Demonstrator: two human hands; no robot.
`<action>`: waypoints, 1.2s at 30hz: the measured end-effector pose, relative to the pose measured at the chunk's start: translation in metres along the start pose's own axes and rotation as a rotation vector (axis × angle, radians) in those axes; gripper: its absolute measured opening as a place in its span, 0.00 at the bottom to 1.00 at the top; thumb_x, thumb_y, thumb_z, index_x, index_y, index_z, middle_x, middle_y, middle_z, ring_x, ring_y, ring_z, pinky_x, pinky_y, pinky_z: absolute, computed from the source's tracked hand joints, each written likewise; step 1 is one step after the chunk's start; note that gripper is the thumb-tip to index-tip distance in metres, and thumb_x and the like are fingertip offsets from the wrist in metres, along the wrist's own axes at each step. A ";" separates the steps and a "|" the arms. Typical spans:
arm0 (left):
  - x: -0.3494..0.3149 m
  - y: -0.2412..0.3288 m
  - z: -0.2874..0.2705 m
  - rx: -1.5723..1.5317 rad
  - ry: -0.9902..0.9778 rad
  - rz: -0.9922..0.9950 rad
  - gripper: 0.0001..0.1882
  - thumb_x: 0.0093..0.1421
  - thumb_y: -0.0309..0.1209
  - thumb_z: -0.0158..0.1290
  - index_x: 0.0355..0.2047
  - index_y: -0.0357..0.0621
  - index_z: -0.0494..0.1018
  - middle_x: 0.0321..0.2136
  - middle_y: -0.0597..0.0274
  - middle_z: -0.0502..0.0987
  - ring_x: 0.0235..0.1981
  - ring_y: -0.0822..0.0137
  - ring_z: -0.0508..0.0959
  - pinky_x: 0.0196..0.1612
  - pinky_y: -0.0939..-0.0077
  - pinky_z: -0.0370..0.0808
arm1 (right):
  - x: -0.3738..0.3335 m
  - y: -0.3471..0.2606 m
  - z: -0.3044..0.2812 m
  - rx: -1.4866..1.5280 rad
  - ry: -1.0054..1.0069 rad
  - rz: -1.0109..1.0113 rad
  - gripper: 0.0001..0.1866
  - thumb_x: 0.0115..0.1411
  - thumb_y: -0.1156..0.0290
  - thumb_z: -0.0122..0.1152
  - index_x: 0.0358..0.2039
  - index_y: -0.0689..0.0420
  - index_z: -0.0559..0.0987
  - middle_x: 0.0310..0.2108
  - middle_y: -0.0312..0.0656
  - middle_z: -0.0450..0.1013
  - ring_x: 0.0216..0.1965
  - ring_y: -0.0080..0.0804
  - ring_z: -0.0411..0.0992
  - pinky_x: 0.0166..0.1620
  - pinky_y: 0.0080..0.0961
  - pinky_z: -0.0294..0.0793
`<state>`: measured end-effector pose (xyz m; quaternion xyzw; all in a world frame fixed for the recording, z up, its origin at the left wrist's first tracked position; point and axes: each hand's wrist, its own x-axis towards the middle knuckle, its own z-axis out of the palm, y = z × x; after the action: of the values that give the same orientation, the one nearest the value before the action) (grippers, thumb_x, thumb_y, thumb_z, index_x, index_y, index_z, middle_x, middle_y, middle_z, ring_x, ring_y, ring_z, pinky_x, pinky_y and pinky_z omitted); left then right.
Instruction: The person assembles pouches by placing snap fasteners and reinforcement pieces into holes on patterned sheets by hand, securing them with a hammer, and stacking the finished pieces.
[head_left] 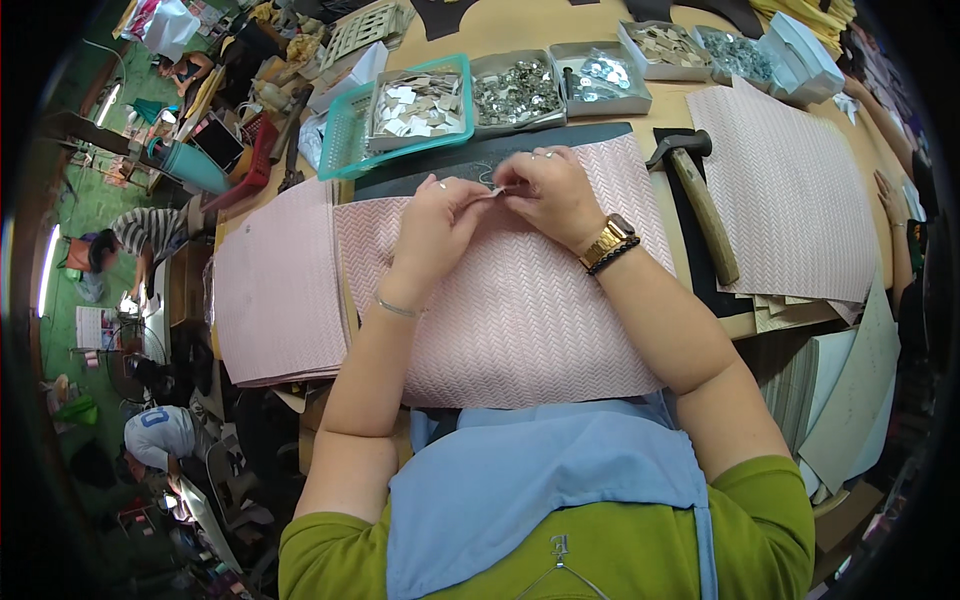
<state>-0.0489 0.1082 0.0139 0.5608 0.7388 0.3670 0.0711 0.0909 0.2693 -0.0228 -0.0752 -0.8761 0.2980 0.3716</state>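
My left hand (440,222) and right hand (548,195) pinch one small pale piece (492,192) between their fingertips, over the far edge of the pink sheet (520,320). A hammer (700,195) lies near the table's right side, well apart from my hands

Pink herringbone-embossed sheet (520,320); teal basket (345,130); brown-handled hammer (700,200); gold watch (608,240).

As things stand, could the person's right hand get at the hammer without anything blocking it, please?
Probably yes. The hammer lies in the open on the table just to the right of the right hand, with nothing between them. However, both hands are pinching a small piece, so that would need releasing first.
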 end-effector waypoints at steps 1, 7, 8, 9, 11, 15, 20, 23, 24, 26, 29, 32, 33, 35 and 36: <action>-0.005 0.005 -0.001 0.081 0.035 0.132 0.07 0.62 0.28 0.62 0.40 0.46 0.84 0.30 0.61 0.82 0.35 0.56 0.83 0.55 0.51 0.72 | -0.001 -0.003 -0.004 0.000 -0.001 -0.002 0.11 0.53 0.70 0.74 0.34 0.49 0.80 0.32 0.33 0.81 0.39 0.36 0.79 0.47 0.37 0.73; -0.063 0.026 -0.014 0.363 0.152 0.382 0.09 0.53 0.27 0.67 0.35 0.53 0.85 0.34 0.69 0.83 0.35 0.64 0.82 0.48 0.60 0.75 | -0.026 -0.065 -0.042 -0.278 -0.167 -0.193 0.03 0.58 0.69 0.61 0.27 0.48 0.76 0.26 0.33 0.76 0.32 0.34 0.78 0.40 0.32 0.71; -0.073 0.028 -0.014 0.379 0.135 0.374 0.08 0.52 0.28 0.68 0.34 0.55 0.85 0.34 0.70 0.83 0.35 0.66 0.82 0.45 0.65 0.75 | -0.038 -0.074 -0.044 -0.280 -0.218 -0.178 0.03 0.58 0.69 0.60 0.27 0.47 0.76 0.26 0.33 0.76 0.32 0.34 0.78 0.40 0.32 0.71; -0.085 0.030 -0.012 0.368 0.124 0.358 0.08 0.52 0.28 0.68 0.34 0.55 0.85 0.34 0.70 0.83 0.35 0.66 0.82 0.45 0.65 0.75 | -0.051 -0.082 -0.048 -0.284 -0.270 -0.162 0.03 0.57 0.69 0.60 0.26 0.47 0.76 0.26 0.33 0.76 0.32 0.34 0.78 0.40 0.32 0.72; -0.103 0.034 -0.008 0.364 0.008 0.322 0.08 0.52 0.29 0.68 0.34 0.54 0.85 0.34 0.70 0.83 0.35 0.66 0.82 0.43 0.66 0.75 | -0.075 -0.085 -0.045 -0.280 -0.413 -0.107 0.03 0.56 0.72 0.66 0.32 0.50 0.82 0.33 0.32 0.80 0.36 0.33 0.77 0.41 0.33 0.73; -0.102 0.042 -0.002 0.199 0.006 0.129 0.10 0.54 0.34 0.70 0.36 0.49 0.84 0.32 0.66 0.84 0.34 0.60 0.83 0.39 0.65 0.77 | -0.094 -0.083 -0.042 -0.108 -0.302 -0.048 0.06 0.60 0.72 0.71 0.38 0.54 0.86 0.39 0.36 0.81 0.40 0.37 0.77 0.46 0.34 0.75; -0.093 0.028 0.011 0.174 -0.043 0.126 0.08 0.58 0.39 0.68 0.34 0.53 0.85 0.30 0.68 0.82 0.31 0.63 0.83 0.38 0.64 0.77 | -0.102 -0.083 -0.042 -0.022 -0.308 -0.030 0.07 0.59 0.73 0.72 0.38 0.55 0.86 0.41 0.39 0.81 0.41 0.39 0.78 0.48 0.35 0.76; -0.095 0.016 0.017 -0.021 -0.055 0.099 0.06 0.58 0.38 0.68 0.32 0.54 0.85 0.30 0.68 0.82 0.29 0.63 0.82 0.34 0.65 0.76 | -0.091 -0.082 -0.056 0.053 -0.366 -0.028 0.06 0.59 0.73 0.71 0.38 0.55 0.86 0.41 0.40 0.82 0.42 0.40 0.79 0.49 0.36 0.78; -0.095 0.017 0.019 -0.040 -0.085 0.049 0.05 0.58 0.38 0.67 0.31 0.54 0.85 0.29 0.68 0.82 0.29 0.63 0.82 0.34 0.65 0.76 | -0.079 -0.081 -0.067 0.012 -0.372 0.036 0.06 0.59 0.73 0.71 0.38 0.54 0.85 0.41 0.40 0.82 0.41 0.41 0.80 0.47 0.37 0.79; -0.092 0.020 0.018 -0.061 -0.106 0.000 0.05 0.58 0.38 0.67 0.30 0.54 0.85 0.29 0.68 0.81 0.28 0.63 0.81 0.33 0.66 0.75 | -0.050 -0.057 -0.082 -0.089 -0.234 -0.087 0.04 0.59 0.69 0.71 0.34 0.52 0.84 0.37 0.39 0.82 0.36 0.42 0.80 0.41 0.39 0.80; -0.093 0.024 0.013 -0.002 -0.018 0.118 0.05 0.57 0.33 0.69 0.30 0.48 0.85 0.26 0.63 0.81 0.21 0.64 0.80 0.27 0.69 0.75 | 0.015 -0.022 -0.113 -0.231 -0.209 0.184 0.10 0.62 0.65 0.70 0.42 0.53 0.86 0.38 0.42 0.84 0.38 0.41 0.81 0.43 0.37 0.80; -0.083 0.025 0.017 0.052 0.005 0.212 0.05 0.56 0.32 0.69 0.29 0.48 0.84 0.25 0.64 0.80 0.21 0.65 0.80 0.27 0.70 0.75 | 0.062 0.069 -0.126 -0.360 -0.150 0.274 0.13 0.65 0.62 0.66 0.45 0.53 0.88 0.41 0.43 0.85 0.40 0.41 0.82 0.46 0.37 0.81; -0.083 0.024 0.018 0.023 0.000 0.185 0.05 0.56 0.31 0.69 0.29 0.48 0.84 0.25 0.64 0.80 0.20 0.65 0.80 0.27 0.70 0.75 | 0.077 0.091 -0.123 -0.400 -0.200 0.320 0.13 0.65 0.62 0.66 0.45 0.53 0.88 0.41 0.44 0.85 0.42 0.41 0.83 0.47 0.37 0.81; -0.085 0.023 0.017 0.000 0.003 0.154 0.04 0.55 0.31 0.69 0.28 0.48 0.84 0.25 0.64 0.80 0.20 0.65 0.79 0.27 0.71 0.75 | 0.097 0.115 -0.112 -0.436 -0.253 0.358 0.13 0.65 0.61 0.66 0.45 0.54 0.88 0.41 0.44 0.85 0.43 0.41 0.83 0.48 0.37 0.81; -0.085 0.022 0.017 -0.045 -0.004 0.134 0.04 0.55 0.30 0.69 0.28 0.48 0.84 0.25 0.64 0.80 0.20 0.66 0.79 0.27 0.71 0.75 | 0.104 0.118 -0.104 -0.449 -0.215 0.346 0.14 0.64 0.60 0.67 0.44 0.54 0.88 0.41 0.44 0.85 0.44 0.41 0.83 0.48 0.36 0.81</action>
<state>0.0078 0.0435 -0.0102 0.6080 0.6910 0.3863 0.0604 0.0788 0.4505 0.0289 -0.2716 -0.9285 0.1622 0.1944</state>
